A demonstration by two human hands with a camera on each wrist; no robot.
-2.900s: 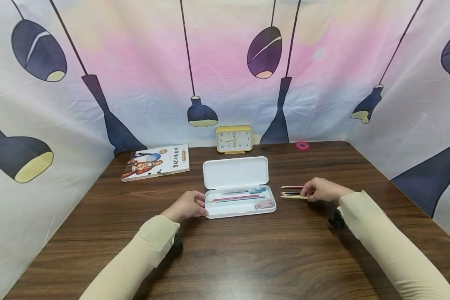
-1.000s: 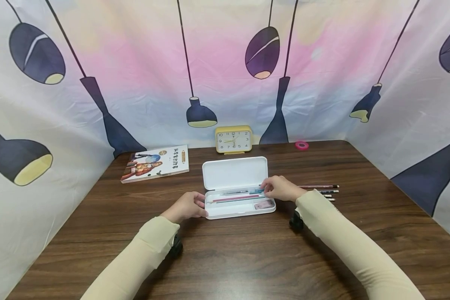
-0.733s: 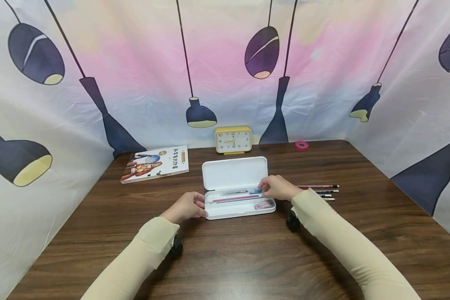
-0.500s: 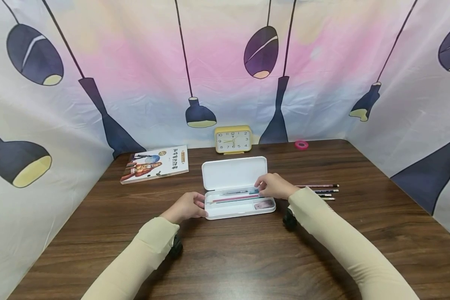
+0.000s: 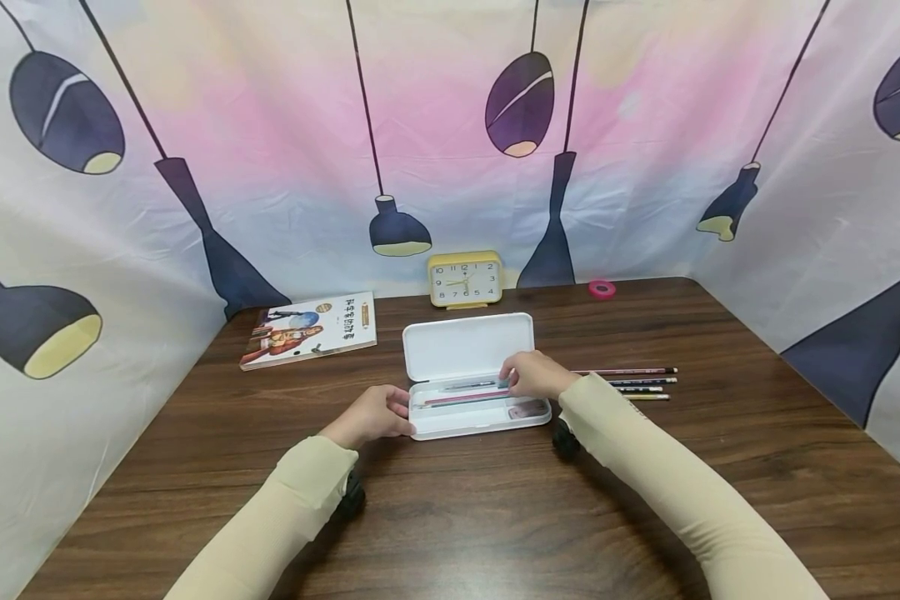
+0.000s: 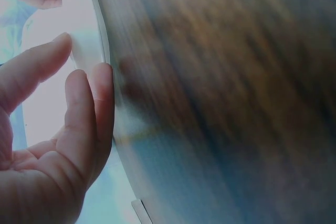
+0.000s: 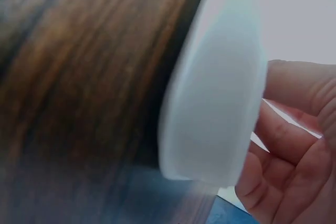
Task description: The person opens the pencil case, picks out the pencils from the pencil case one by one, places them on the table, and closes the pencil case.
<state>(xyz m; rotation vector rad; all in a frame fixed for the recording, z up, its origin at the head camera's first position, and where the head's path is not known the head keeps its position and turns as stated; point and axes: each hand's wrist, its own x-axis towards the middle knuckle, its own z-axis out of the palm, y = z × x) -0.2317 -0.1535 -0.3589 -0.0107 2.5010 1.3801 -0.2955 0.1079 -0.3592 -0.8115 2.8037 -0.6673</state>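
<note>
Dark wood bench before me, and mid-bench sits the white pencil case, lid up! An illustrated book lies back left. The left hand, fingers loosely spread, touches the case's left end; the right hand has fingers bent over its right half, and whether they pinch anything, I can't tell. Yellow alarm clock behind. Four pencils lie right of the case, a pink pencil inside; smallest, a pink ring far back.

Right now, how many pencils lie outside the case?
4, right of the case, far to near: red pencil, navy pencil, black pencil, yellow pencil. More may be hidden.
</note>
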